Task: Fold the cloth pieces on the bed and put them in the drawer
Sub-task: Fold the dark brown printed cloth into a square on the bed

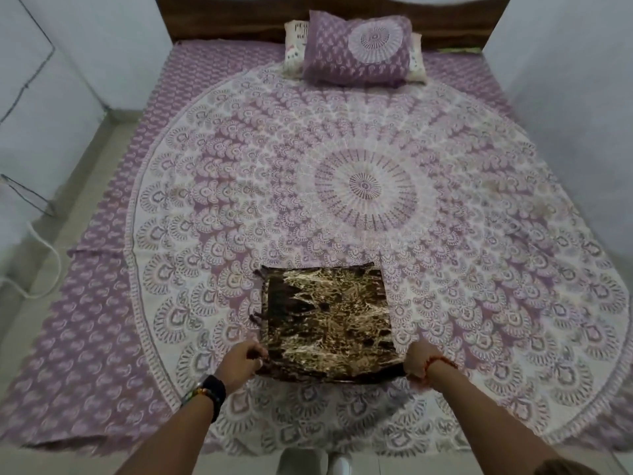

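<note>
A dark brown and gold patterned cloth (327, 320), folded into a rough square, lies on the bed (359, 186) near its front edge. Small dark tassels stick out along the cloth's left side. My left hand (245, 359) grips the cloth's near left corner. My right hand (419, 359) grips the near right corner, and the near edge is lifted slightly off the sheet. No drawer is in view.
The bed is covered by a purple and white mandala sheet. Two stacked pillows (356, 51) lie at the wooden headboard (239, 18). Pale walls stand close on both sides, and a white cable (51, 265) runs along the floor at the left.
</note>
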